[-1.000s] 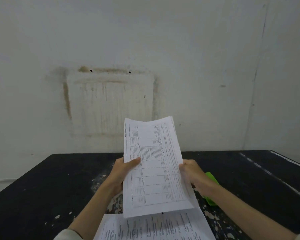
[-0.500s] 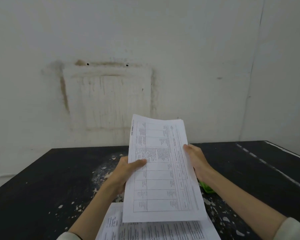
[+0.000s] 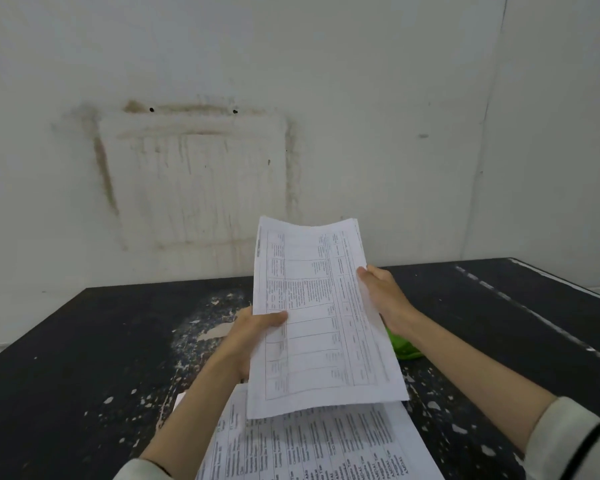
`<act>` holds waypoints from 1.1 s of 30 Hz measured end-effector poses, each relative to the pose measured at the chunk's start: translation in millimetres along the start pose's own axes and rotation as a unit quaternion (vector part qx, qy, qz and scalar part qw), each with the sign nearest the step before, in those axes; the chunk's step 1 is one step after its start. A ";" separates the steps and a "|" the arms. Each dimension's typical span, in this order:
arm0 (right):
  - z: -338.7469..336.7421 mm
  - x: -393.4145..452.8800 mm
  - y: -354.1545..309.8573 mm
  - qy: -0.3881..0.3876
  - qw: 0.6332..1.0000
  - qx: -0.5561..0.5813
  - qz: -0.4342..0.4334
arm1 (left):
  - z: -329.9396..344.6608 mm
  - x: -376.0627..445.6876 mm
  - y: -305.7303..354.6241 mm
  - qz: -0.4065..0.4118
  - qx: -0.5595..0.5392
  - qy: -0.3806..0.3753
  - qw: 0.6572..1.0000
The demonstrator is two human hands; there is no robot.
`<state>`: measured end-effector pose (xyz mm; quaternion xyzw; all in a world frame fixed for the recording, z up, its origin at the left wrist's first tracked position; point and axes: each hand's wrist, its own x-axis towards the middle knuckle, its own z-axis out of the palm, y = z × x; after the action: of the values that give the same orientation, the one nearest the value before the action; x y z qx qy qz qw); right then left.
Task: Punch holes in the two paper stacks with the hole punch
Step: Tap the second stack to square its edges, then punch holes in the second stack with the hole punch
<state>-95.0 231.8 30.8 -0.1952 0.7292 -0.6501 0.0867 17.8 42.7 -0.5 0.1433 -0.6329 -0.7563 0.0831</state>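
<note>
A stack of printed table sheets (image 3: 321,317) is held up over the black table, tilted toward me. My left hand (image 3: 253,332) grips its left edge, thumb on the front. My right hand (image 3: 383,296) holds the right edge higher up, fingers behind the sheets. A second paper stack (image 3: 312,445) lies flat on the table at the near edge, partly under the raised one. A green object (image 3: 404,346), probably the hole punch, shows just behind my right wrist, mostly hidden.
The black table (image 3: 84,358) has chipped paint patches around its middle. A stained white wall (image 3: 194,181) rises right behind the far edge. The table's right edge (image 3: 568,289) runs diagonally at the far right.
The raised stack has tilted so its top leans right, and my right hand has slid up its right edge. The camera has tipped slightly upward.
</note>
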 end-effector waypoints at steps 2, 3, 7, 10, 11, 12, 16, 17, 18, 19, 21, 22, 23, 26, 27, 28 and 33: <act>-4.8 -2.1 4.3 -0.025 1.000 -0.005 0.017 | 3.1 0.5 -1.4 0.008 0.003 0.016 1.000; -6.5 -3.3 6.8 -0.024 0.999 -0.028 0.021 | 4.8 0.3 -1.9 0.006 0.000 0.020 1.000; -9.5 -4.7 22.4 0.026 0.988 -0.152 -0.031 | 14.0 -1.3 -1.5 -0.028 -0.014 0.024 0.999; -14.3 -4.0 32.5 0.024 0.979 -0.198 -0.049 | 20.8 -4.1 -3.0 -0.043 -0.003 0.026 0.999; -17.1 -4.3 34.1 0.011 0.975 -0.217 -0.041 | 22.7 -5.0 -4.7 -0.043 0.003 0.029 0.999; -21.0 -4.6 35.6 -0.002 0.972 -0.232 -0.030 | 23.7 -6.0 -6.8 -0.045 0.005 0.030 0.999; -43.2 -5.5 38.0 0.042 0.948 -0.309 -0.061 | 23.4 -7.6 -14.7 -0.045 0.010 0.033 0.998; -49.9 -4.8 38.9 0.068 0.932 -0.345 -0.083 | 22.8 -6.8 -16.5 -0.040 0.016 0.038 0.998; -56.2 -3.7 40.2 0.089 0.915 -0.383 -0.097 | 22.5 -6.0 -18.1 -0.036 0.018 0.043 0.998; -61.9 -1.9 42.4 0.101 0.900 -0.411 -0.099 | 22.6 -5.5 -19.5 -0.034 0.016 0.048 0.998; -70.3 2.7 49.8 0.092 0.890 -0.442 -0.063 | 24.9 -4.3 -21.0 -0.032 0.008 0.057 0.998; -72.7 4.5 54.3 0.080 0.890 -0.447 -0.031 | 26.2 -3.6 -21.5 -0.030 0.012 0.063 0.997; -74.0 5.9 59.0 0.069 0.891 -0.449 0.001 | 28.3 -2.6 -22.0 -0.027 0.022 0.069 0.997; -73.7 10.1 70.4 0.043 0.898 -0.435 0.054 | 36.0 -0.2 -24.1 -0.021 0.052 0.083 0.995; -73.0 11.7 72.0 0.035 0.905 -0.419 0.059 | 38.7 1.0 -25.3 -0.019 0.057 0.087 0.994; -72.4 13.0 72.9 0.026 0.912 -0.405 0.060 | 41.2 2.2 -26.6 -0.016 0.058 0.092 0.994; -72.4 15.2 74.4 0.007 0.916 -0.399 0.046 | 53.0 8.7 -31.2 -0.015 0.053 0.097 0.994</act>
<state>-149.1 297.8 -30.2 -0.1749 0.9367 -0.3021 0.0263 -5.7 95.3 -23.7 0.2294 -0.6587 -0.7055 0.1252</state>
